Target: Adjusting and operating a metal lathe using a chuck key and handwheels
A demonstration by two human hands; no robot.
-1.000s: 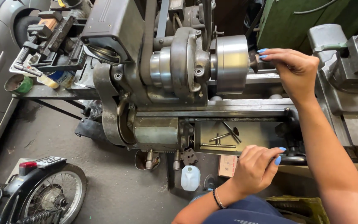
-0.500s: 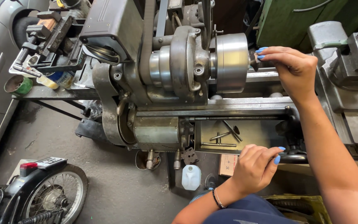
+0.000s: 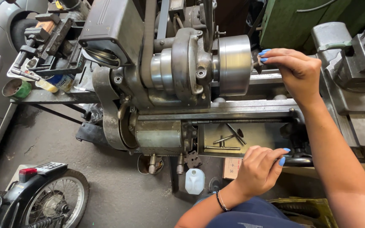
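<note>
Steel chuck [image 3: 233,63] sat bare; my right hand [image 3: 294,71] pinched a small part [image 3: 257,61] at its face, not yet seated, my left hand [image 3: 258,171] clenched on the handwheel [image 3: 298,160]

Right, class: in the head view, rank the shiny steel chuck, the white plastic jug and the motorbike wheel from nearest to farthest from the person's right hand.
From the right hand:
1. Shiny steel chuck, just to its left, fingertips almost at its face.
2. White plastic jug, on the floor below the machine.
3. Motorbike wheel, far bottom-left corner.
</note>
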